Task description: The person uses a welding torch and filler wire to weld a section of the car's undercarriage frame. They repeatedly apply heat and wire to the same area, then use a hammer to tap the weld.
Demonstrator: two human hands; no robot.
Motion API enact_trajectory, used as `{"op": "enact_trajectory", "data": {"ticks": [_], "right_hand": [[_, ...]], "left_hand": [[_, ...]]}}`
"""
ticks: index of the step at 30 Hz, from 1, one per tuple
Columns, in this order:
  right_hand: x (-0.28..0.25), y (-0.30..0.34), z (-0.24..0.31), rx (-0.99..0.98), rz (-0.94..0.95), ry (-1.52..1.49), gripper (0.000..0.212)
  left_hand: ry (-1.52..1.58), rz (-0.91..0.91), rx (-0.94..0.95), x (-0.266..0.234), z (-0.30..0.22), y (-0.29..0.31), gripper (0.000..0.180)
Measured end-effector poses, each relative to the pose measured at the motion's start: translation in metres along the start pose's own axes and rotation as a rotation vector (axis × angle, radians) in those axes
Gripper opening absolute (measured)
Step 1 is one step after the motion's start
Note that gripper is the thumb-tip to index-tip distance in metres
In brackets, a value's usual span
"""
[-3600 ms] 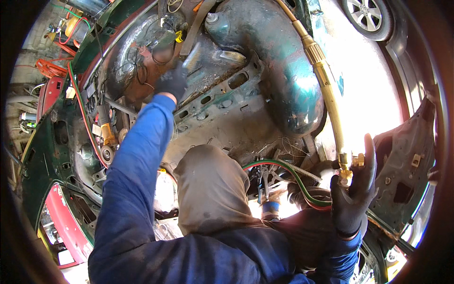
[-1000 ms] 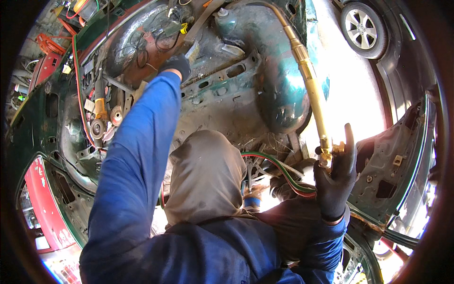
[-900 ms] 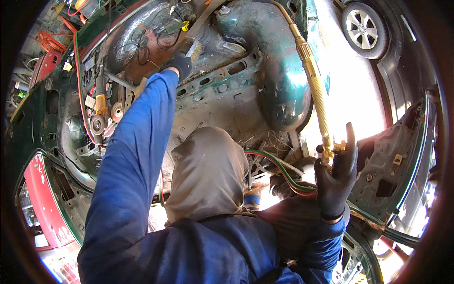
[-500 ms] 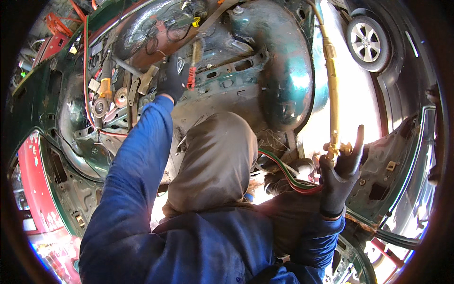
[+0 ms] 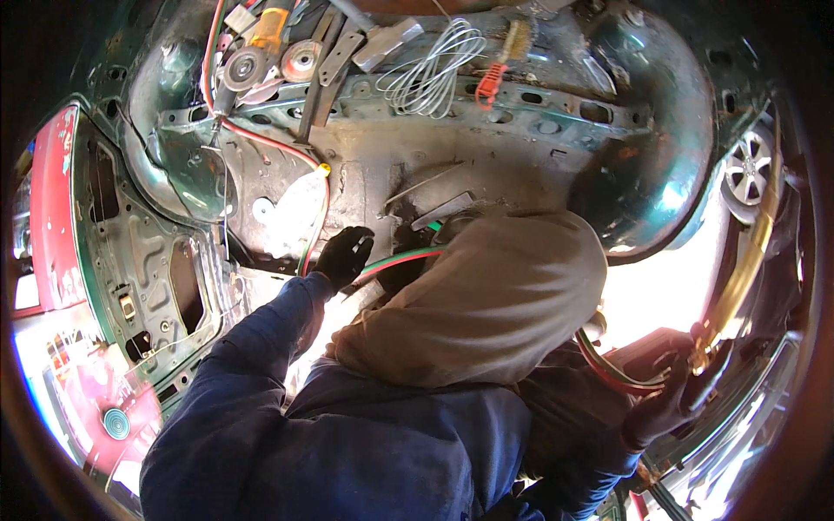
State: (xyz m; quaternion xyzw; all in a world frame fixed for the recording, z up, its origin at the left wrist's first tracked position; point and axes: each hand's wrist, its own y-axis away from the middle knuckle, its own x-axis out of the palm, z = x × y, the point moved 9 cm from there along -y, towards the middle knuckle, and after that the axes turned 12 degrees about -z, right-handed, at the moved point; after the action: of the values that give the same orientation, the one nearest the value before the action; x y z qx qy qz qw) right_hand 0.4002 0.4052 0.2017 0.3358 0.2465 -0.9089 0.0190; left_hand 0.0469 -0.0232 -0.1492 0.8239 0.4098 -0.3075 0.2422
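My left hand [image 5: 346,256], in a dark glove, is over the bare metal car floor, beside the paired red and green hoses [image 5: 404,257]. Its fingers are slightly curled and apart, with nothing seen in them. At the far right, my gloved right hand [image 5: 665,401] grips the valve end of a long brass cutting torch [image 5: 749,269], which points up and away. The hoses run beneath my raised brown-trousered knee [image 5: 486,300] and come out near the right hand. Beyond the left hand lie a thin rod [image 5: 424,187] and a flat metal strip [image 5: 446,209].
Across the far ledge lie an angle grinder [image 5: 252,59], a hammer [image 5: 388,43], a coil of wire [image 5: 434,71] and a red-handled wire brush [image 5: 499,74]. Rounded green wheel housings [image 5: 673,130] rise at both sides. A door panel [image 5: 161,286] stands at left.
My left hand has drawn back from beside the wire brush and hammer to near the hoses. The right hand and torch now appear lower and farther right; the head view has shifted.
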Motion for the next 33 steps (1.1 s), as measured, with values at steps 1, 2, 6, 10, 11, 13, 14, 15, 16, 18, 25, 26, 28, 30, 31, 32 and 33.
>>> {"op": "enact_trajectory", "data": {"ticks": [1, 2, 6, 10, 11, 13, 14, 15, 16, 18, 25, 26, 28, 30, 31, 32, 33], "right_hand": [[-0.004, -0.002, 0.006, -0.048, -0.019, -0.025, 0.059], [-0.002, -0.006, 0.007, -0.029, -0.021, -0.074, 0.055], [0.003, -0.019, 0.023, 0.082, 0.024, -0.196, 0.047], [0.012, -0.038, 0.005, 0.127, 0.155, -0.165, 0.043], [0.016, -0.036, 0.001, 0.081, 0.138, -0.168, 0.042], [0.037, -0.027, -0.016, 0.156, 0.126, -0.283, 0.04], [0.049, -0.023, -0.021, 0.274, 0.125, -0.399, 0.041], [0.058, -0.017, -0.016, 0.308, 0.122, -0.395, 0.04], [0.062, -0.011, -0.012, 0.339, 0.111, -0.384, 0.039], [0.061, -0.007, -0.01, 0.322, 0.13, -0.342, 0.043], [0.041, 0.015, -0.026, 0.088, 0.19, -0.223, 0.048], [0.039, 0.019, -0.03, 0.09, 0.187, -0.21, 0.048], [0.034, 0.029, -0.039, 0.198, 0.189, -0.248, 0.048], [0.029, 0.035, -0.041, 0.184, 0.196, -0.239, 0.048], [0.025, 0.036, -0.042, 0.164, 0.201, -0.227, 0.048], [0.022, 0.037, -0.043, 0.142, 0.208, -0.223, 0.048], [0.02, 0.035, -0.042, 0.119, 0.215, -0.218, 0.047]], "left_hand": [[-0.026, -0.007, 0.008, 0.001, 0.015, 0.004, 0.024], [-0.071, -0.01, 0.018, -0.004, 0.025, 0.005, 0.025], [-0.124, -0.04, -0.005, -0.009, 0.031, -0.021, 0.031], [-0.081, 0.049, 0.009, 0.014, 0.005, -0.065, 0.035], [-0.076, 0.075, 0.041, 0.026, -0.004, -0.073, 0.035], [-0.071, 0.132, 0.107, 0.052, -0.023, -0.083, 0.035], [-0.133, 0.112, 0.188, 0.07, -0.022, -0.083, 0.033], [-0.196, 0.094, 0.269, 0.096, -0.01, -0.079, 0.031], [-0.251, 0.081, 0.36, 0.116, -0.005, -0.079, 0.029], [-0.513, 0.328, 0.442, 0.158, -0.004, -0.078, 0.03], [-0.669, 0.327, 0.654, 0.208, -0.032, -0.081, 0.031], [-0.678, 0.352, 0.687, 0.211, -0.029, -0.081, 0.031], [-0.648, 0.318, 0.713, 0.214, -0.03, -0.083, 0.032], [-0.568, 0.201, 0.693, 0.212, -0.035, -0.083, 0.031], [-0.548, 0.259, 0.617, 0.22, -0.035, -0.085, 0.031], [-0.532, 0.31, 0.538, 0.223, -0.032, -0.087, 0.032], [-0.516, 0.361, 0.458, 0.225, -0.029, -0.088, 0.032]]}}
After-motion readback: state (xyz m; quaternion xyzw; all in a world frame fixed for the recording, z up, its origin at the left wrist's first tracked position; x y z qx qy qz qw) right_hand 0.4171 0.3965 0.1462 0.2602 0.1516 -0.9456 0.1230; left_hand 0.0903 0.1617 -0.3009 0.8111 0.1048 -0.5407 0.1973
